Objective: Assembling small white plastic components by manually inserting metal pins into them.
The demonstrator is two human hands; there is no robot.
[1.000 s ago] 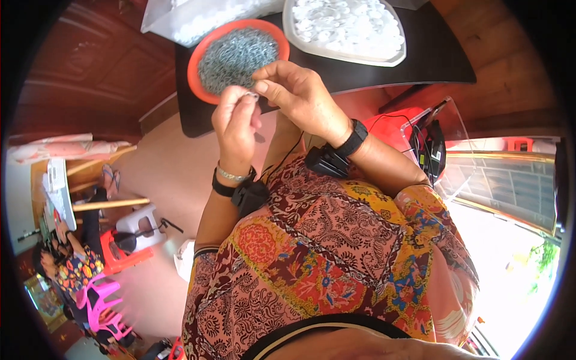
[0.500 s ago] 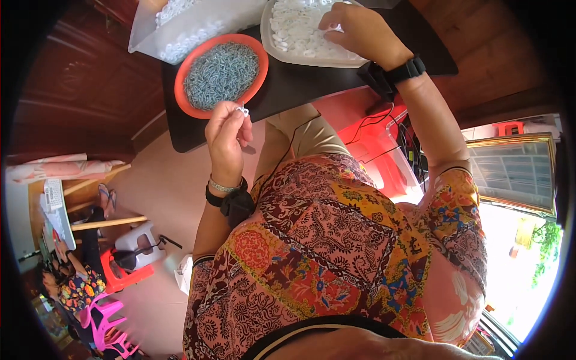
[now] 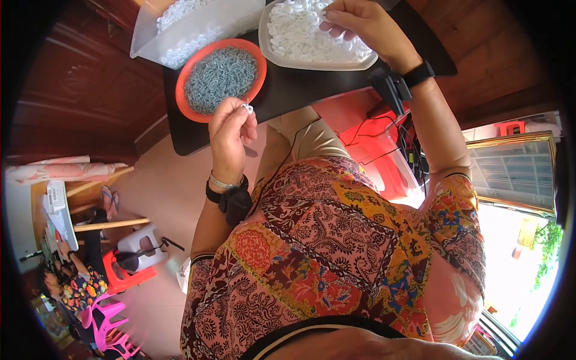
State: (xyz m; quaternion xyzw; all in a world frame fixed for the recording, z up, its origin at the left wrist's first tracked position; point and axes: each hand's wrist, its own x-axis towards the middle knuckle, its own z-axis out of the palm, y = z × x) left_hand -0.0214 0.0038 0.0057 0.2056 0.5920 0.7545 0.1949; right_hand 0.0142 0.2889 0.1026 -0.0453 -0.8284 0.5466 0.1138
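Observation:
My left hand [image 3: 231,129] is raised just in front of the orange bowl, thumb and forefinger pinched on a small white plastic clip [image 3: 248,108]. A thin screw [image 3: 248,101] sticks up from the clip. Bluish-grey screws [image 3: 221,78] fill the orange bowl [image 3: 262,75]. Above the pale plastic tub [image 3: 324,62], which is full of loose white plastic pieces [image 3: 300,33], my right hand [image 3: 369,27] has its thumb and forefinger drawn together. Whatever lies between those right fingertips is too small to make out.
A clear plastic bin [image 3: 216,30] with more white pieces stands behind the bowl on the dark table [image 3: 285,90]. Cables [image 3: 366,135] hang by a red chair [image 3: 384,162] at right. Another person [image 3: 78,279] sits at far left, near pink chairs [image 3: 108,321].
My right hand has lifted from the pieces in the tub and moved slightly right. My left hand keeps its pinch on the clip, barely shifted to the right.

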